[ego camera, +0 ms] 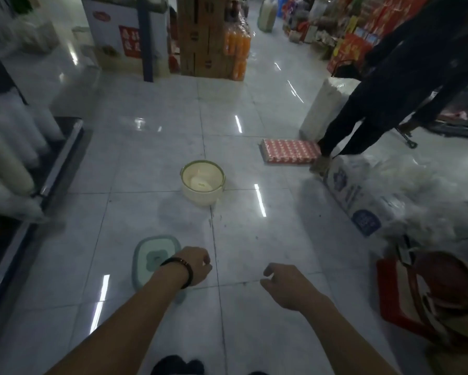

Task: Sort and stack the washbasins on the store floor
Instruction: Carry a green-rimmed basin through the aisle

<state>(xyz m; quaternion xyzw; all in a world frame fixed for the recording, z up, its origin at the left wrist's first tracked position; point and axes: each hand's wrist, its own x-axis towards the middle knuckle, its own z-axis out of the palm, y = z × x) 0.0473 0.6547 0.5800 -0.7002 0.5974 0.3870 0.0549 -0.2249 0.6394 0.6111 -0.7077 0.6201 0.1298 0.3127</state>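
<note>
Glossy tiled store floor [151,158]. Cream round washbasin [202,185] stands upright mid-floor, mouth up. Teal rounded-rectangular washbasin [151,255] lies flat nearer the person, long axis running near-to-far, its right side hidden by the left wrist. Left hand [197,266] and right hand [284,282] hover loosely curled, holding nothing. Red patterned box [289,151] lies toward the floor's right side, at a standing person's [389,90] feet.

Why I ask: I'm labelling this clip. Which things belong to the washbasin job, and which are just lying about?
Job: cream basin, green basin, left hand, right hand, both holding nothing.
Lying about: red box, wrapped packs, orange bottles, cartons, another person.
</note>
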